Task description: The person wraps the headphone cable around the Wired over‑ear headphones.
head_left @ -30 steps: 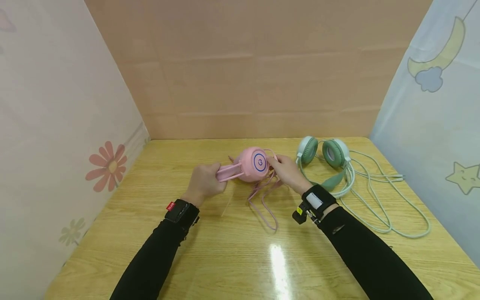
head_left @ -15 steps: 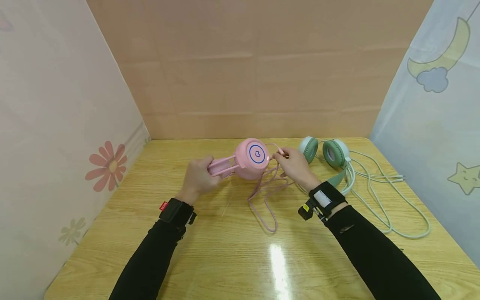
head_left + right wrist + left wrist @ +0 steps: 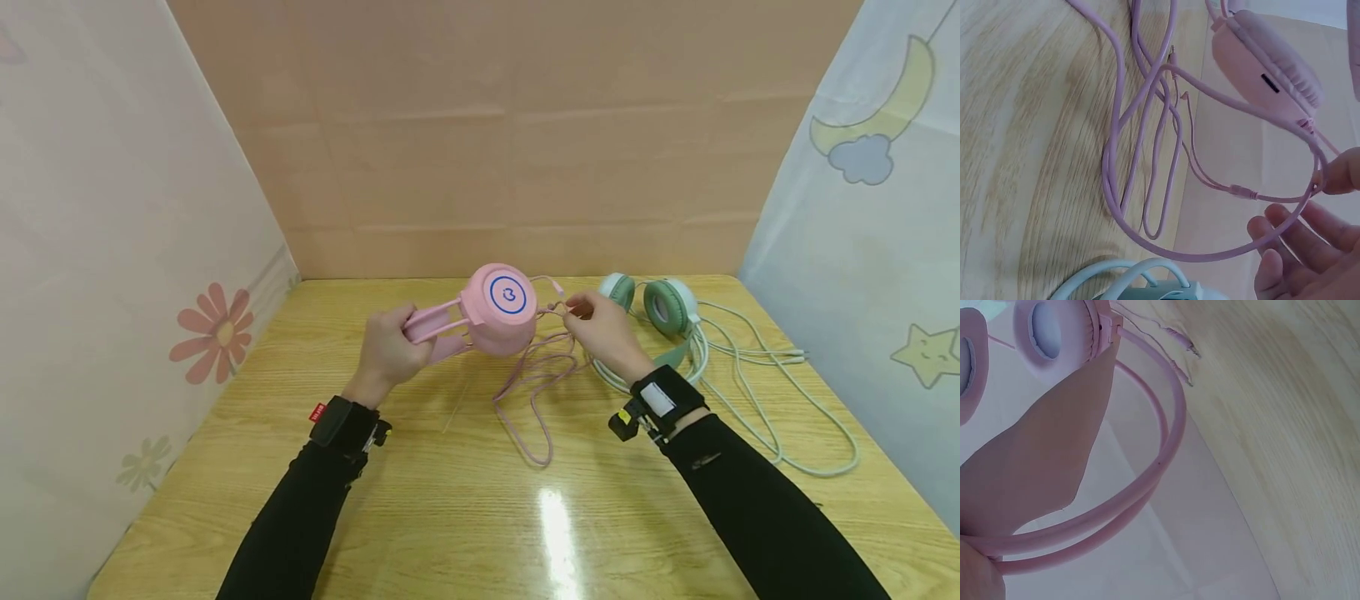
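Observation:
A pair of pink headphones (image 3: 501, 333) is held above the table, tilted, with one round ear cup and its blue ring facing up. My left hand (image 3: 392, 348) grips them by the headband (image 3: 1166, 450). To the right of the ear cup, my right hand (image 3: 606, 335) pinches the thin pink cable (image 3: 1282, 199) between thumb and index finger. The other fingers spread beneath a loop of it in the right wrist view. A small splitter (image 3: 1244, 192) and slim metal-tipped plugs (image 3: 1179, 339) show on the cable. Its lower loops lie on the table.
Mint-green headphones (image 3: 666, 307) lie behind and right of my right hand, with long pale cables (image 3: 825, 473) looped toward the right edge. Brown paper (image 3: 480, 167) backs the wooden table (image 3: 450, 517). Patterned sheets (image 3: 892, 267) stand along both sides.
My left hand has raised the pink headphones and shifted slightly left. The right hand has moved from the ear cup rightward, drawing the cable away, and the gap between the hands is wider.

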The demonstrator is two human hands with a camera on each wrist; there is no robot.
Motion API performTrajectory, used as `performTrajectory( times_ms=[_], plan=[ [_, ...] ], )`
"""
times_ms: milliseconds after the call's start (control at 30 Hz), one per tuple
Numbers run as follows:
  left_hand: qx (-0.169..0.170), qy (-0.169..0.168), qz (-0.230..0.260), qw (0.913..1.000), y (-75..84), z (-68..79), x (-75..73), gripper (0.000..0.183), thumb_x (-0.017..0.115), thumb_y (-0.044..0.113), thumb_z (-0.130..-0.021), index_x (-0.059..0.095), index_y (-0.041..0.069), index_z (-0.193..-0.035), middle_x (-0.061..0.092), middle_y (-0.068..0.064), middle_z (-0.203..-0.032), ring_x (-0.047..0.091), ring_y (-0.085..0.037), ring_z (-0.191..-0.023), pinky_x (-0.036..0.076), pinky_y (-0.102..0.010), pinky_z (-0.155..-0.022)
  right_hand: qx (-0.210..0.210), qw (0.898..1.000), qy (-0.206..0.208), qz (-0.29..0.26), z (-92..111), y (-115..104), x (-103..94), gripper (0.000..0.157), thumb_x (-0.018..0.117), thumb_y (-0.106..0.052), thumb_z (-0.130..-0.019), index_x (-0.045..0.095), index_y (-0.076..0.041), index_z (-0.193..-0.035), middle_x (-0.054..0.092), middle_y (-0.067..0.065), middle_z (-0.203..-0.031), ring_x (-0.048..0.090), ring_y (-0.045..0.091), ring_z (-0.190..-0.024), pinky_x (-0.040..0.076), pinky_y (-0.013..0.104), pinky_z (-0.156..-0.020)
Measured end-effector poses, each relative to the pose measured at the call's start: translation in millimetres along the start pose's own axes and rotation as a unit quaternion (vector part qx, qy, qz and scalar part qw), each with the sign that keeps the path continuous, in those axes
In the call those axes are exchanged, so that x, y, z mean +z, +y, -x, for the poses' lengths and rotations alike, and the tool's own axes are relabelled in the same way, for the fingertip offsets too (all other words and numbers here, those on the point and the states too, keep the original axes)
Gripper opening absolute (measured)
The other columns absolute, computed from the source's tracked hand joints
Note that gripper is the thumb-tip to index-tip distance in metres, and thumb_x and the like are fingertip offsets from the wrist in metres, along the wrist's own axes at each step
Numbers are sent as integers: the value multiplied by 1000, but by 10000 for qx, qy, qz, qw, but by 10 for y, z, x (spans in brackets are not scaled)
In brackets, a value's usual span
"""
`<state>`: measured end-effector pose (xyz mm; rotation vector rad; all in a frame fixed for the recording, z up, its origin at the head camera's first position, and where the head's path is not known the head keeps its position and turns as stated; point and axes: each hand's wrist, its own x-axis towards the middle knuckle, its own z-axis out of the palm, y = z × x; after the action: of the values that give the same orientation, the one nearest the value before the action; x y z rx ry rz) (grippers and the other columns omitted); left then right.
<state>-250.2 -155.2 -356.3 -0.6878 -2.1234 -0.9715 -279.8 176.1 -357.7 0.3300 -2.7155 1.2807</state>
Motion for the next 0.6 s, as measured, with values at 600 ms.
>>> performTrajectory(
  times_ms=[600],
  plan=[
    [-258,785,259,9962,-18,-99,-155,8,59,5,-68,53,2,-65,39,1,-55,33,-9,-45,26,-26,-41,252,9996,111,-32,32,179,-25,38,48,-2,-98,58,8,-133,64,25,-119,61,36,-109,48,43,-88]
  ],
)
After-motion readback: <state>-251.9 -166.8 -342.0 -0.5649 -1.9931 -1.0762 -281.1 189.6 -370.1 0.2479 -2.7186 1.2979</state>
